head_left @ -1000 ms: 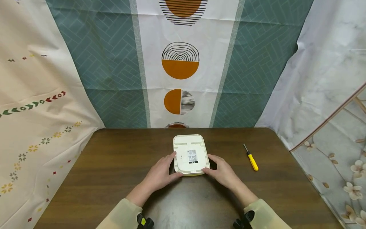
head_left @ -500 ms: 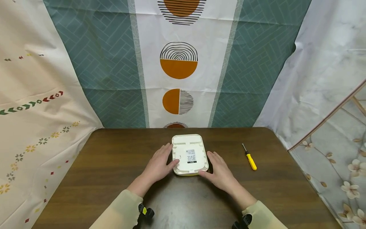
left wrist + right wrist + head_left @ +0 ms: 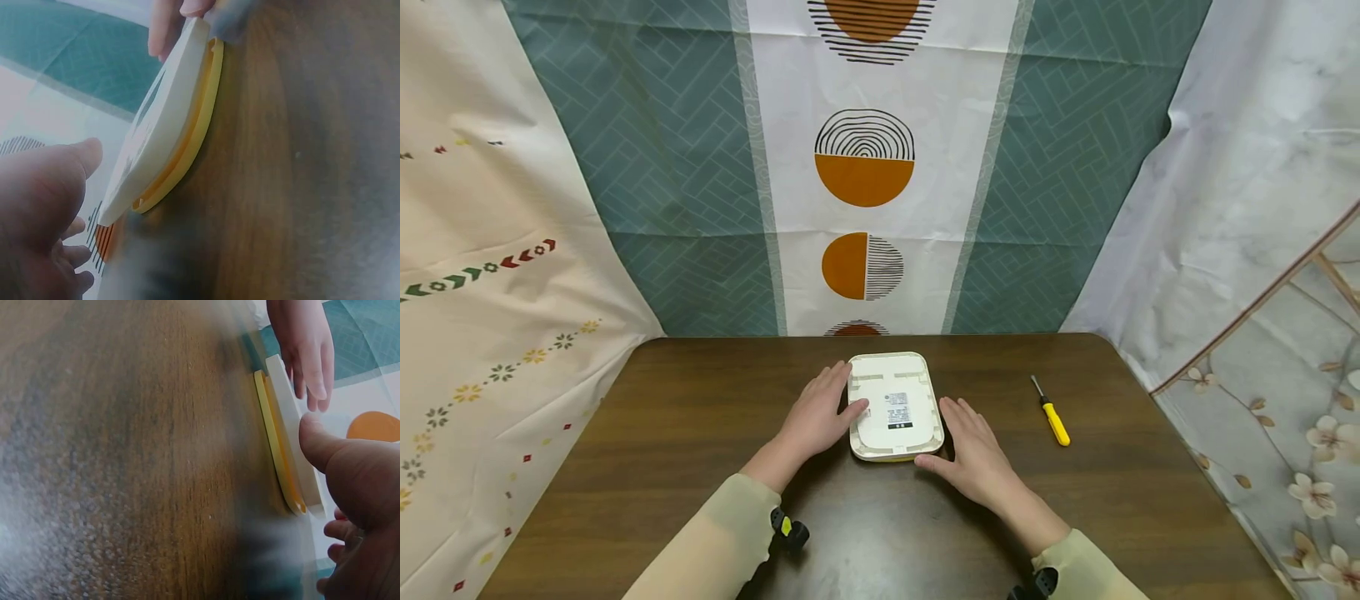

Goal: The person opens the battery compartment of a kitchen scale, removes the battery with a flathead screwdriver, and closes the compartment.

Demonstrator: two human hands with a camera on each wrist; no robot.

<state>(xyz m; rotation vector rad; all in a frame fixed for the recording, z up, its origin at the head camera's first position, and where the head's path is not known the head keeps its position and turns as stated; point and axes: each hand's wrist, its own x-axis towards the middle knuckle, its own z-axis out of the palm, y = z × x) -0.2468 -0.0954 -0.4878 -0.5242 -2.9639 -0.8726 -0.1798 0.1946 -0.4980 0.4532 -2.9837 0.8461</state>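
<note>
A white plastic device, a rounded rectangle with a printed label, lies flat on the table before me. In the left wrist view a yellow part shows beneath the white shell, a narrow gap between them along the near edge. My left hand is at the device's left side, fingers extended and the thumb over its edge. At the right side is my right hand, its fingers fairly straight and its thumb by the near right corner. Neither hand grips the device.
A screwdriver with a yellow handle lies on the brown wooden table to the right. Patterned cloth hangs behind the table's far edge, with more cloth along both sides.
Both hands have loosened from the device's sides. The left hand has slid farther along the left edge, and the right hand's fingers have straightened. The head view has shifted slightly.
</note>
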